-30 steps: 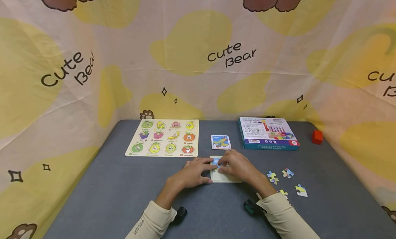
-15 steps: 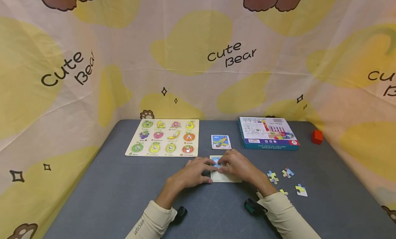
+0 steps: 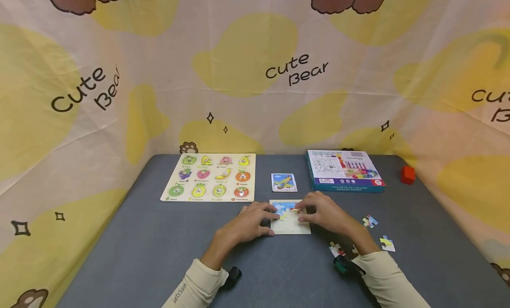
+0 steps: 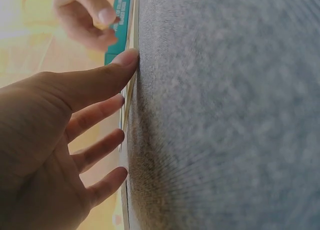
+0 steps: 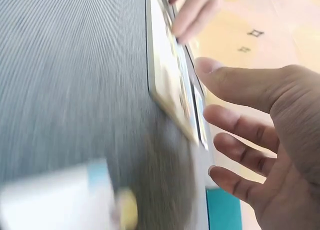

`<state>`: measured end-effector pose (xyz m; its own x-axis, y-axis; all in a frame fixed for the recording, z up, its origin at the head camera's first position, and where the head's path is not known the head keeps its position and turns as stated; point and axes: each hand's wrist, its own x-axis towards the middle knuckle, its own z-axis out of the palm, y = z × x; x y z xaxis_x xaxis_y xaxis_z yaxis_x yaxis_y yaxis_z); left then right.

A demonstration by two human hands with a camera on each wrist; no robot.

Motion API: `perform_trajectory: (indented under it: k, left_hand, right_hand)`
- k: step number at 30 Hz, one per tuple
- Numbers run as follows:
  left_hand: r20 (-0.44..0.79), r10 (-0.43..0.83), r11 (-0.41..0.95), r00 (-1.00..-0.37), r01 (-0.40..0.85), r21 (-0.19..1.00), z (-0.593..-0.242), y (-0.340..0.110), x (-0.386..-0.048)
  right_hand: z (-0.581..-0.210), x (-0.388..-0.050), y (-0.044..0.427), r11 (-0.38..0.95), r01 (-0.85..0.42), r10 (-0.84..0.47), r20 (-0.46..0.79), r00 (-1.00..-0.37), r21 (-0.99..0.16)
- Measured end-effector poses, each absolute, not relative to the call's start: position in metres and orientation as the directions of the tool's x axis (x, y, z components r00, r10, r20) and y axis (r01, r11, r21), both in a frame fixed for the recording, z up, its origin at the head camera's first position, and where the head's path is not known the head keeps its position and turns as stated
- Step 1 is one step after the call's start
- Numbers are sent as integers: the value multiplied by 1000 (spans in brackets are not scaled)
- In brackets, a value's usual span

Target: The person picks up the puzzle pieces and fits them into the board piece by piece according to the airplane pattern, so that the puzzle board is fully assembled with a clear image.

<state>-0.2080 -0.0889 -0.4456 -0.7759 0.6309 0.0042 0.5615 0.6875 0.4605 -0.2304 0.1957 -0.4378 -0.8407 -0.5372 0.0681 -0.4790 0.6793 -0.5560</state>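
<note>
A small cream puzzle tray (image 3: 292, 228) lies flat in front of me, with blue-and-white and yellow jigsaw pieces (image 3: 283, 207) in its upper part. My left hand (image 3: 255, 220) rests at the tray's left side, fingertips on the pieces and thumb by the near left corner. Over the tray's right side is my right hand (image 3: 324, 214), its fingers loosely bent; the right wrist view shows nothing between its thumb and fingers. Loose jigsaw pieces lie to the right: one (image 3: 369, 221), another (image 3: 387, 244), and a red-and-yellow one (image 3: 337, 249) near the right wrist. The right forearm partly covers this group.
A picture card of a yellow plane (image 3: 284, 182) lies just behind the tray. Back left is a fruit board (image 3: 207, 177); back right, a flat teal-edged box (image 3: 346, 171) and a red block (image 3: 407, 175). A printed cloth hangs behind the grey table (image 3: 159, 255).
My right hand has drawn back rightward from the tray's middle, uncovering blue and yellow pieces in it. A loose piece by the right wrist has come into view. The left hand stays put.
</note>
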Motion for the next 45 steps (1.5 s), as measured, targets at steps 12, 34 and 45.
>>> perform_trajectory:
  k: [12, 34, 45]
  left_hand:
    - [-3, 637, 684, -771, 563, 463, -443, -90, -207]
    - [-12, 637, 682, -771, 556, 476, -446, -92, -208]
    - [-25, 632, 687, -775, 544, 482, -446, -91, -209]
  right_hand:
    - [-431, -214, 262, 763, -408, -458, 27, -889, -502]
    - [-439, -192, 315, 790, -416, -445, 47, -895, -450]
    - [-440, -192, 323, 803, -392, -427, 26, -904, -449]
